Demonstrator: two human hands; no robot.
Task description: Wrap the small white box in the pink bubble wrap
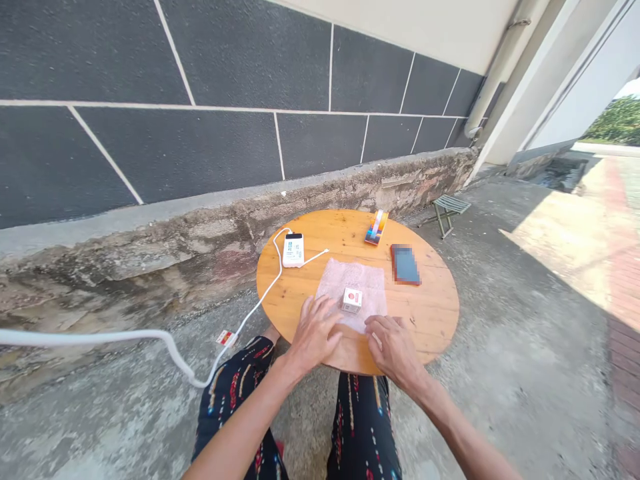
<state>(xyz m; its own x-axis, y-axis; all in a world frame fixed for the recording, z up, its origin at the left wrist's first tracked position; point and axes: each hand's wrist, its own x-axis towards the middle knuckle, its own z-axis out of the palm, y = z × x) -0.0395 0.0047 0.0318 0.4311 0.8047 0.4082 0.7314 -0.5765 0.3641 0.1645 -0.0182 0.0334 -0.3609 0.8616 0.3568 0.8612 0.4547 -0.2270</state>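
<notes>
A small white box (352, 300) with a red mark on top sits on a sheet of pinkish bubble wrap (365, 273) spread over the round wooden table (433, 307). My left hand (316, 333) rests at the wrap's lower left side, fingers stretched and spread, with the box just beyond the fingertips. At the lower right corner of the wrap lies my right hand (393, 343), its fingers bent a little and the thumb apart. Nothing shows in either hand.
A white power bank or power strip (293, 251) with a white cable (260, 300) lies on the table's left. Further back stands a tape dispenser (376, 228). A dark phone-like object (406, 265), blurred out, lies at right. Beyond are a folding stool (447, 210) and tiled wall (310, 140).
</notes>
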